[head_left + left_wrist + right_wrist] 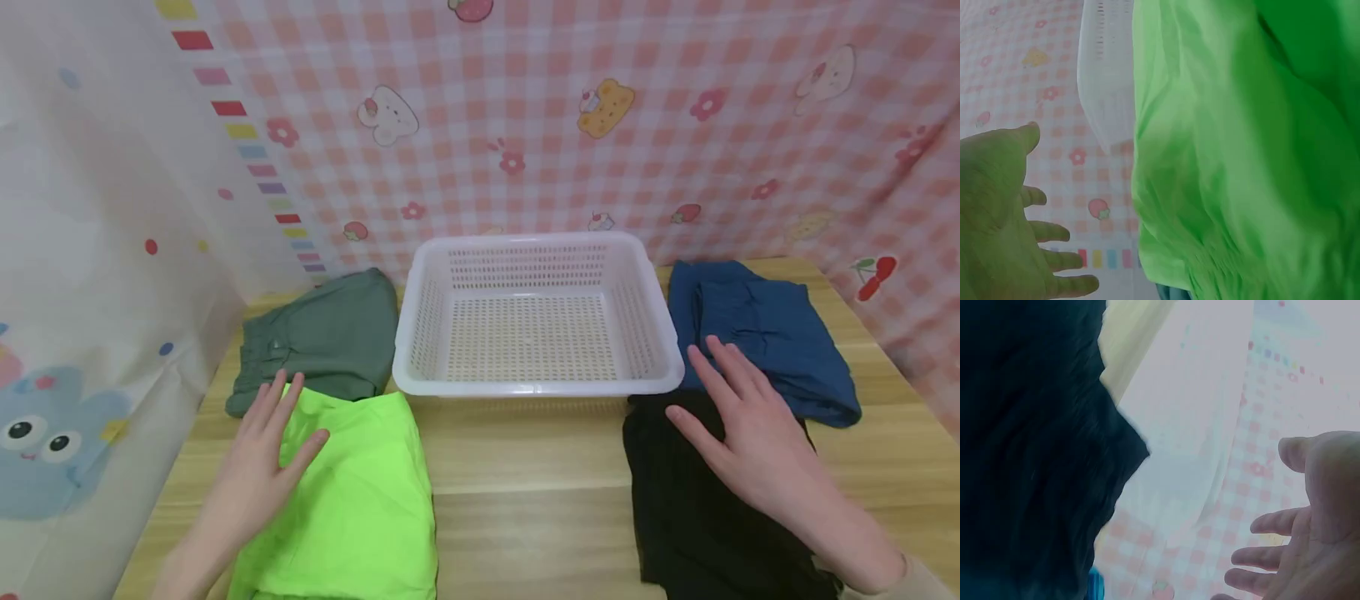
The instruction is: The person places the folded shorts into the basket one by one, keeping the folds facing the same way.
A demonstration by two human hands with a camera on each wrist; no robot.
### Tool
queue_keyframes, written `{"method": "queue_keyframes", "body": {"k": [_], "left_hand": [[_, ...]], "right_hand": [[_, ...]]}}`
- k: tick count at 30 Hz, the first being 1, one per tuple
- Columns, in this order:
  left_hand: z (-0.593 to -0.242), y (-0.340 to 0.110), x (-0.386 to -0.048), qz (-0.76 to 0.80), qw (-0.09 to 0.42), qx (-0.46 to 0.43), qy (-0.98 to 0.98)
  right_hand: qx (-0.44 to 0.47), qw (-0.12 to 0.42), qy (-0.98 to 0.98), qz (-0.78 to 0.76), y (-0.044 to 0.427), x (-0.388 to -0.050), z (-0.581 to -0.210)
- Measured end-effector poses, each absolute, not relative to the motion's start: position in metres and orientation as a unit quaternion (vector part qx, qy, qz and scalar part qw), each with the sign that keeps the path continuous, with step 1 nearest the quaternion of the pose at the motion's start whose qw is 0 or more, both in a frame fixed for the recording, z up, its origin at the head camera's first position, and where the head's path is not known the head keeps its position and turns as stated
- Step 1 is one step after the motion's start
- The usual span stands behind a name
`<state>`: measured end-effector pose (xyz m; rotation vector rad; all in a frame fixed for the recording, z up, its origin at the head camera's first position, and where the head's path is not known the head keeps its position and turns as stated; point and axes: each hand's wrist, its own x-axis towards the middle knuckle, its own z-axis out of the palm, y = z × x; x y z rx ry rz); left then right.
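Left grip (258, 458) hangs wide by lime cloth (358, 496), right grip (753, 437) wide by black cloth (693, 517).

The wood-grain table (525, 517) bears a basket (538, 389) and four garments (360, 492).

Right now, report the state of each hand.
Left hand: open, holding nothing, near the neon-green garment.
Right hand: open, holding nothing, near the black garment.

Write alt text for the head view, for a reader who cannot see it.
A person's left hand and right hand, fingers extended, are over a neon-green garment and a black garment on a wooden table. A white basket stands farther back between a folded gray-green garment and a folded blue garment, before a pink checked cloth.
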<state>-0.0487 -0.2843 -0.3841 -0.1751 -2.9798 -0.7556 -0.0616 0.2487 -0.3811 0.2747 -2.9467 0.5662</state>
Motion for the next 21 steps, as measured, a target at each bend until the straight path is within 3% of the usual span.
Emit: {"method": "queue_keyframes", "body": {"k": [8, 15, 21], "left_hand": [[-0.383, -0.301, -0.041, -0.288, 0.013, -0.037, -0.957], [-0.389, -0.315, -0.031, -0.299, 0.031, -0.039, -0.953], [-0.397, -0.331, -0.02, -0.297, 0.033, -0.03, -0.954]], "right_hand": [[0.127, 0.061, -0.969, 0.204, 0.212, -0.053, -0.371], [0.192, 0.095, -0.953, 0.216, 0.177, -0.049, -0.368], [0.224, 0.088, -0.945, 0.22, 0.146, -0.047, -0.372]]}}
